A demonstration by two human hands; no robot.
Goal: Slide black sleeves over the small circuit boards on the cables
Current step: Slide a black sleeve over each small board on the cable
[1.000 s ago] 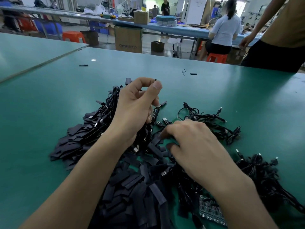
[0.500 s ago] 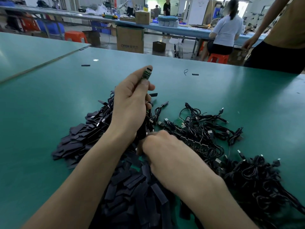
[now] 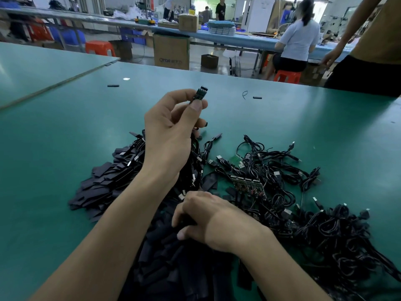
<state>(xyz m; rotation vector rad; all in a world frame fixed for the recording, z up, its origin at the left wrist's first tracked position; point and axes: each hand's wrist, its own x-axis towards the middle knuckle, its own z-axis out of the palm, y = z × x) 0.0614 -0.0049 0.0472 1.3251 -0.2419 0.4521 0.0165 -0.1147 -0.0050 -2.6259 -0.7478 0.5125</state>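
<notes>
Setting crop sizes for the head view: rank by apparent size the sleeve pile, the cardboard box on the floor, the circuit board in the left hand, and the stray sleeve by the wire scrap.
1. sleeve pile
2. cardboard box, though far off
3. circuit board in the left hand
4. stray sleeve, farther away, so real size unsure

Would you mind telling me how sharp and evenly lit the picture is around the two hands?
In the head view the small circuit board pinched in the left hand is fairly sharp; the right hand gripping a sleeve looks slightly soft; the green table shows a pale sheen; its edges bow from the wide lens.
</notes>
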